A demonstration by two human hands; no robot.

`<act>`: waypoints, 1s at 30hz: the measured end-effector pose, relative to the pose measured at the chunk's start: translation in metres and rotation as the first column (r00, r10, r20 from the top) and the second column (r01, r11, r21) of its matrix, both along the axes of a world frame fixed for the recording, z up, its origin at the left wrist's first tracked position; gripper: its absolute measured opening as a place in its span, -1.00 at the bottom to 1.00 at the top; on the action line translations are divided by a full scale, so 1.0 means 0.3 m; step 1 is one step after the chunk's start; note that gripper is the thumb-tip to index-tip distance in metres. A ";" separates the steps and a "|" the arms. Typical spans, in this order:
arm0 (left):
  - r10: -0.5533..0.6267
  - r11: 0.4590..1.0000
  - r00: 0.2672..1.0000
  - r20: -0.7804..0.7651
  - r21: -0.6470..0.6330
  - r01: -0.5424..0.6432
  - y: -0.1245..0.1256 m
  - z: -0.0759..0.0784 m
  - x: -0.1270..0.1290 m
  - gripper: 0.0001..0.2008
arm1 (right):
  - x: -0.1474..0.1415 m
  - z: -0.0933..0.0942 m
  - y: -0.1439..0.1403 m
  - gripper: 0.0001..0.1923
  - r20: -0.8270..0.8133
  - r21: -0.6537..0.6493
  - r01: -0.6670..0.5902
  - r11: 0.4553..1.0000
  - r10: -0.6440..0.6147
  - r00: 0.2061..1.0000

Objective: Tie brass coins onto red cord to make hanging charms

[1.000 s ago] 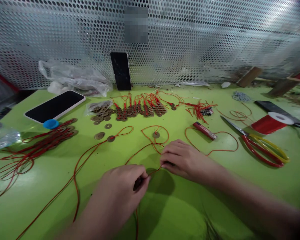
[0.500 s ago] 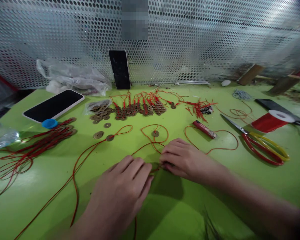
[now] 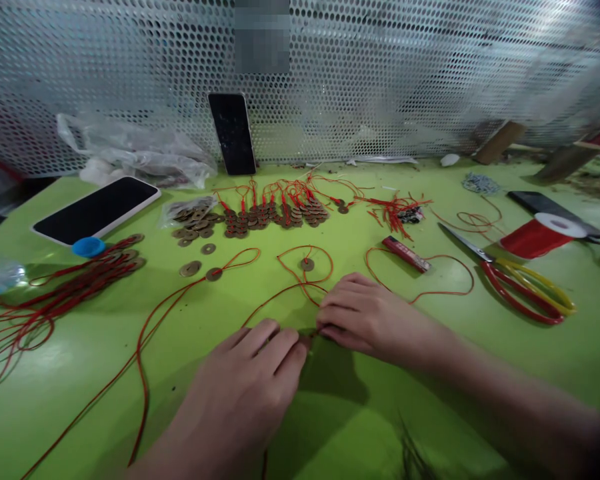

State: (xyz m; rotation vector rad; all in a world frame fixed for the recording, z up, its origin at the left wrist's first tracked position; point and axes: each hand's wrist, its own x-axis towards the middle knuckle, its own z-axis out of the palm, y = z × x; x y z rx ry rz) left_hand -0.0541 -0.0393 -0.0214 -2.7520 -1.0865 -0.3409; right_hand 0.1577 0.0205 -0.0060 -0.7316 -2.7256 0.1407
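Since a second before: left hand [image 3: 250, 383] had flattened from a pinch on the cord to fingers laid forward on the table, and had come up toward the right hand [image 3: 367, 317]; right hand had barely shifted.

Left hand: palm down, fingers extended and close together, tips meeting the red cord [image 3: 275, 293] at the point where both hands converged; whether any finger gripped the cord could not be told.

Right hand: palm down, fingers curled narrow and pointing left, tips pressed on the same stretch of cord; grip underneath hidden.

Red cord: ran from between the fingertips up to a loop round a single coin [image 3: 307, 265], with a long tail trailing left and down across the green table [image 3: 80, 373] past a threaded coin [image 3: 213, 274].

Loose coin [image 3: 190, 269]: just beside the threaded one.

Coin heap [image 3: 193, 223]: behind, next to a row of strung coins [image 3: 275, 217] with red knots.

Scissors [image 3: 517, 287]: red and yellow handles, well right of the hands.

Red spool [image 3: 543, 237]: beyond the scissors.

Lighter [image 3: 406, 254]: red, between the right hand and the scissors.

Phones: one lying flat [image 3: 97, 210] at left; one propped upright [image 3: 233, 133] against the perforated metal screen [image 3: 405, 73].

Cord bundle [image 3: 75, 283]: at far left, near a blue cap [image 3: 88, 247].
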 end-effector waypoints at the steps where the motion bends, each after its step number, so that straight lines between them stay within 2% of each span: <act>1: 0.000 1.000 1.000 0.010 0.012 0.000 0.000 0.001 0.000 -0.74 | 0.000 -0.001 0.000 -0.81 -0.005 0.006 -0.003 1.000 0.003 1.000; 12: -0.007 0.999 0.999 0.046 0.051 0.004 0.002 0.014 0.007 -0.78 | 0.002 -0.001 -0.002 -0.81 -0.002 0.046 -0.021 0.999 0.021 1.000; 20: 0.003 1.000 1.000 0.009 -0.008 -0.003 0.004 0.062 0.020 -0.77 | 0.002 -0.001 -0.002 -0.82 0.000 0.062 -0.029 0.998 0.029 1.000; 30: 0.024 1.000 1.000 0.010 -0.020 -0.024 0.004 0.064 0.027 -0.79 | 0.000 0.005 -0.008 -0.79 -0.009 0.097 -0.026 0.995 0.027 1.000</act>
